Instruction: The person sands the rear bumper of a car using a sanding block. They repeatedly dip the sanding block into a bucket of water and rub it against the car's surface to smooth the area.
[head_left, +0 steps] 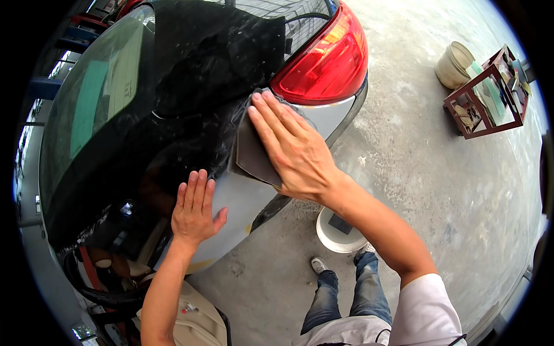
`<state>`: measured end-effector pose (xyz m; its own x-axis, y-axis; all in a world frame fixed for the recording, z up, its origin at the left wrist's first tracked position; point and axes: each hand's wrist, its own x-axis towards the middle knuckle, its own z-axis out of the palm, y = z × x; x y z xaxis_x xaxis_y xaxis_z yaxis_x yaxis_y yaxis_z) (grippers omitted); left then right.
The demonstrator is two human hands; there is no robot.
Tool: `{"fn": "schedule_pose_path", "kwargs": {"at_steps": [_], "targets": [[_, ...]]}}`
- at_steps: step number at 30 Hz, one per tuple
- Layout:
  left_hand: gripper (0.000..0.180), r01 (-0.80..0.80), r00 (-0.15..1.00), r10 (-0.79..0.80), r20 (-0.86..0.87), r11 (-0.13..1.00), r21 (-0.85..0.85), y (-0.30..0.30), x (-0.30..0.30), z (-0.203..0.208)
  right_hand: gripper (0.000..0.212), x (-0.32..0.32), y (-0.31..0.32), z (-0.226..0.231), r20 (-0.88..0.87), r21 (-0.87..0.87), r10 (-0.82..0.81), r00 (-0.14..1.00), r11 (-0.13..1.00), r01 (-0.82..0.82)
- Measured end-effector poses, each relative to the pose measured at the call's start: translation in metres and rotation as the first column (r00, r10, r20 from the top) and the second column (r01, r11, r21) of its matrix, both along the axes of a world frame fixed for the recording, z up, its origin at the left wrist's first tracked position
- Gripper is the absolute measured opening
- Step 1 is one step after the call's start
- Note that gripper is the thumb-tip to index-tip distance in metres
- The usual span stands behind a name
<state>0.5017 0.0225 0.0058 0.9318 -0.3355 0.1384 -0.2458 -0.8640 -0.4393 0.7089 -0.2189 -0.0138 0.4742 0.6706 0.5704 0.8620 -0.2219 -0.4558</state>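
My right hand (294,153) lies with fingers extended over a dark sheet of sandpaper (253,153), holding it against the car's rear corner just below the red tail light (323,63). Its thumb is hidden. My left hand (195,214) rests flat and empty on the side panel, its fingers together and thumb out to the side. Beneath the hands, the glossy black paint (184,130) meets a dull grey patch (245,196). Whitish smears mark the black surface around the sandpaper.
A white bucket (324,237) with a dark flat piece inside stands on the concrete floor (404,161) near my feet. Farther right are a dirty pale pail (454,66) and a dark red metal-framed cart (466,132) holding assorted items. A beige panel (199,323) shows at lower left.
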Motion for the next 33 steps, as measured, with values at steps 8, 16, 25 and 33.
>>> {"fn": "schedule_pose_path", "kwargs": {"at_steps": [8, 16, 25, 33], "targets": [[0.087, 0.004, 1.0, -0.004, 0.0, 1.0, 0.008, 0.0, 0.002, -0.003, 0.092, -0.005, -0.007, -0.004, -0.014, -0.002, -0.023, 1.0, 1.0, 0.023], [0.084, 0.001, 1.0, -0.001, 0.0, 1.0, 0.005, 0.0, 0.002, 0.0, 0.092, -0.022, 0.008, -0.003, -0.057, 0.0, -0.112, 0.992, 0.994, 0.112], [0.085, 0.008, 1.0, -0.008, 0.007, 1.0, -0.014, 0.0, -0.001, 0.001, 0.082, -0.045, 0.036, 0.0, -0.082, 0.0, -0.236, 0.968, 0.971, 0.237], [0.086, -0.028, 1.0, 0.029, 0.001, 0.998, -0.051, 0.0, -0.005, 0.013, 0.076, -0.032, 0.016, -0.021, 0.14, -0.056, -0.027, 0.99, 0.998, 0.035]]}}
